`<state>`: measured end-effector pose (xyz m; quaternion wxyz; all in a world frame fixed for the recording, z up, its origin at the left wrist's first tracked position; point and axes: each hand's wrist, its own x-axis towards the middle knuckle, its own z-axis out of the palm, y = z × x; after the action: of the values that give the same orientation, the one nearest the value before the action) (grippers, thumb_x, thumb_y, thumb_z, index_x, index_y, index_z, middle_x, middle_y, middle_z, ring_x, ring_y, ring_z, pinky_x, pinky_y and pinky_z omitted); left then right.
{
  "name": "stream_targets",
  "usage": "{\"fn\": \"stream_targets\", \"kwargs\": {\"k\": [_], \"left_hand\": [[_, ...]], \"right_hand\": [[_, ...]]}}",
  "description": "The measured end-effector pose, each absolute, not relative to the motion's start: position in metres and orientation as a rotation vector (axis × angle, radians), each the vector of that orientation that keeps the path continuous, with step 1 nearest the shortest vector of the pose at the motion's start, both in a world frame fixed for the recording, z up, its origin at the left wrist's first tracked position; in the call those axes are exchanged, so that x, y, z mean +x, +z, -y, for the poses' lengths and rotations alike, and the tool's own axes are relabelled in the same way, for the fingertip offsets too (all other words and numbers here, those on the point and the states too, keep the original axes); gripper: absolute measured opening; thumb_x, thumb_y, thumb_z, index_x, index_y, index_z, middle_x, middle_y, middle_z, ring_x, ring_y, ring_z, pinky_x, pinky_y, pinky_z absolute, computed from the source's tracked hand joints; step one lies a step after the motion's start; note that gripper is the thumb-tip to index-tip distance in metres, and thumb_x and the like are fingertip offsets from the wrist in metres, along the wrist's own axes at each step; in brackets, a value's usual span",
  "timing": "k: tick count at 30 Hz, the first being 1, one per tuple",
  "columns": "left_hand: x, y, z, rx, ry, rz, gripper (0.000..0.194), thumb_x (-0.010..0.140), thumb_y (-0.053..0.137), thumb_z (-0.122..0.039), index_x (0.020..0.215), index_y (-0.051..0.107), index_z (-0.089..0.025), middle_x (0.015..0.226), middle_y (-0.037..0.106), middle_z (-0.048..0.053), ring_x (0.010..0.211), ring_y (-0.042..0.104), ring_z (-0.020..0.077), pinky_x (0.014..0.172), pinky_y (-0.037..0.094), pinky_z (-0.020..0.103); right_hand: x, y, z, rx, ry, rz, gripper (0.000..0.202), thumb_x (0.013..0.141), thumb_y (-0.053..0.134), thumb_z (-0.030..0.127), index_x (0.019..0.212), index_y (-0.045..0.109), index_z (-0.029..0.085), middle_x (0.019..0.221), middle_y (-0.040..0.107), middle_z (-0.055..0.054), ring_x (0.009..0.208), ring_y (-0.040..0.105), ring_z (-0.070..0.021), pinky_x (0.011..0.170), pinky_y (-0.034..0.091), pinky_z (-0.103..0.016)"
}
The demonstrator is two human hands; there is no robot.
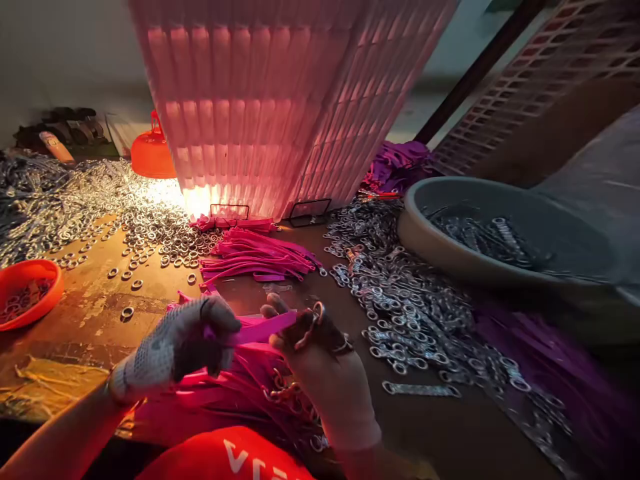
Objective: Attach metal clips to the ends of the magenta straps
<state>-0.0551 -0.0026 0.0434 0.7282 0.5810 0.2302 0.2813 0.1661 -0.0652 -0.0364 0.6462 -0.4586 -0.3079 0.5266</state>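
My left hand [183, 347], in a pale dotted glove, is closed with fingers and thumb on one end of a flat pink strap [263, 329]. The strap stretches across to my right hand [325, 373], which is closed around its other end. A metal ring [319, 312] sticks up at the fingers of my right hand, and part of a metal piece shows beside it; how it joins the strap is hidden. Under both hands lies a heap of pink straps [220, 400], with several metal rings [293, 393] among them near my right wrist.
Loose rings [173, 233] and pink straps [255, 257] lie ahead. Ring-ended metal pieces [410, 313] are heaped on the right by a grey basin [435, 247]. An orange bowl [57, 290] stands left. A lit orange lamp [153, 155] hangs beside a tall ribbed plastic panel [250, 107].
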Motion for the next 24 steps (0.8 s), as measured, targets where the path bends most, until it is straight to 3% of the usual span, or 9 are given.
{"fn": "stream_targets", "kwargs": {"k": [5, 9, 13, 16, 20, 24], "left_hand": [[-0.096, 0.02, -0.011, 1.358, 0.335, -0.654, 0.063, 0.084, 0.069, -0.049, 0.136, 0.052, -0.017, 0.114, 0.066, 0.016, 0.09, 0.065, 0.0233, 0.079, 0.051, 0.032], [-0.07, 0.002, -0.023, 1.153, 0.426, -0.718, 0.052, 0.089, 0.059, -0.054, 0.122, 0.064, -0.013, 0.126, 0.062, 0.02, 0.103, 0.066, 0.0299, 0.083, 0.054, 0.039], [-0.027, -0.006, -0.021, 0.945, 0.521, -0.619, 0.039, 0.078, 0.077, -0.038, 0.104, 0.069, -0.01, 0.091, 0.071, 0.014, 0.08, 0.07, 0.0241, 0.07, 0.055, 0.034], [-0.014, -0.002, -0.015, 0.861, 0.593, -0.584, 0.034, 0.077, 0.077, -0.032, 0.102, 0.069, -0.011, 0.082, 0.069, 0.008, 0.065, 0.067, 0.0173, 0.059, 0.054, 0.03], [-0.018, -0.003, -0.01, 0.961, 0.657, -0.713, 0.029, 0.084, 0.068, -0.037, 0.099, 0.067, -0.012, 0.074, 0.064, 0.003, 0.047, 0.051, 0.008, 0.039, 0.04, 0.019], [-0.024, -0.008, -0.005, 1.157, 0.574, -0.847, 0.037, 0.09, 0.059, -0.048, 0.086, 0.063, -0.012, 0.06, 0.054, 0.0, 0.041, 0.04, 0.0049, 0.036, 0.027, 0.016]], "right_hand": [[0.162, -0.023, 0.074, -1.069, 1.243, 0.841, 0.033, 0.089, 0.059, 0.052, 0.091, 0.072, 0.021, 0.083, 0.072, -0.006, 0.069, 0.062, -0.0179, 0.059, 0.049, -0.029], [0.125, -0.012, 0.085, -1.032, 1.457, 1.269, 0.027, 0.088, 0.062, 0.043, 0.082, 0.07, 0.017, 0.081, 0.067, -0.003, 0.077, 0.059, -0.0167, 0.071, 0.047, -0.026], [0.091, -0.017, 0.089, -1.038, 1.535, 1.377, 0.03, 0.088, 0.059, 0.043, 0.076, 0.066, 0.016, 0.072, 0.063, 0.0, 0.07, 0.056, -0.015, 0.064, 0.044, -0.025], [0.094, -0.018, 0.092, -1.054, 1.444, 1.421, 0.026, 0.09, 0.056, 0.04, 0.085, 0.068, 0.017, 0.082, 0.068, -0.002, 0.078, 0.06, -0.0176, 0.07, 0.048, -0.026], [0.127, -0.008, 0.097, -1.229, 1.0, 1.498, 0.026, 0.09, 0.052, 0.027, 0.107, 0.07, 0.02, 0.107, 0.07, -0.007, 0.098, 0.062, -0.0214, 0.087, 0.049, -0.032], [0.15, -0.006, 0.096, -1.46, 0.673, 1.617, 0.033, 0.086, 0.049, 0.013, 0.111, 0.069, 0.02, 0.102, 0.071, -0.007, 0.093, 0.063, -0.0203, 0.083, 0.047, -0.031]]}}
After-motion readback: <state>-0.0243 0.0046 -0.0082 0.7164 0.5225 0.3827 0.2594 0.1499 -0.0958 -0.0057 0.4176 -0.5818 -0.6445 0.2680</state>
